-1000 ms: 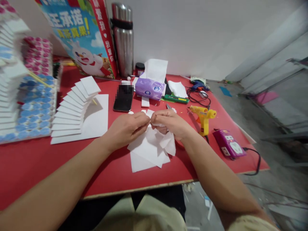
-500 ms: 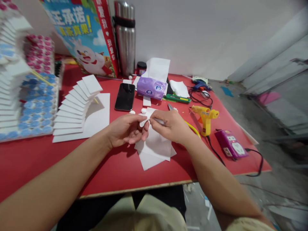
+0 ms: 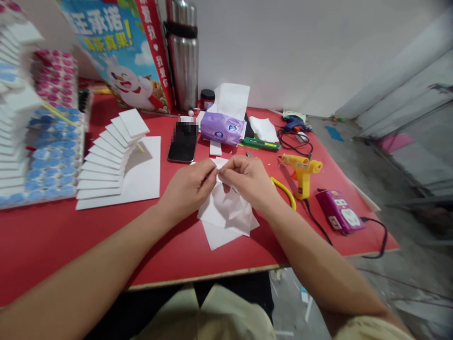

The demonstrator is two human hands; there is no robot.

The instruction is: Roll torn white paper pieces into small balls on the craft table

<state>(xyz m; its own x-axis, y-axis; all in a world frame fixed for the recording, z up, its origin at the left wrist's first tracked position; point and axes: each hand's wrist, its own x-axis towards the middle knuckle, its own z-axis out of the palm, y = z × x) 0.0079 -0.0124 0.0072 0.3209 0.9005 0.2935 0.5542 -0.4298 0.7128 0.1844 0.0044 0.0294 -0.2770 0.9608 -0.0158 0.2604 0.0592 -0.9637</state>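
Note:
My left hand [image 3: 191, 186] and my right hand [image 3: 247, 179] meet over white paper sheets [image 3: 226, 231] on the red table. Thumbs and forefingers of both are pinched together, tip to tip. Whatever sits between the fingertips is hidden or too small to name. Part of a yellow curved handle [image 3: 285, 192] shows beside my right wrist, and a grey metal tip [image 3: 249, 154] pokes out behind the knuckles. Past the hands lie a black phone [image 3: 182, 142] and a purple tissue pack [image 3: 221, 127].
A fanned stack of white boards [image 3: 102, 165] stands at left, near blue and pink round pieces [image 3: 53, 156]. Along the right are a yellow glue gun [image 3: 302, 174], a purple power box [image 3: 339, 211] and cables. A green cutter [image 3: 261, 144] and steel flask [image 3: 184, 66] lie farther back.
My left hand has turned over from palm up to knuckles up, its fingers closing against the right fingertips. The small white piece it held is now out of sight.

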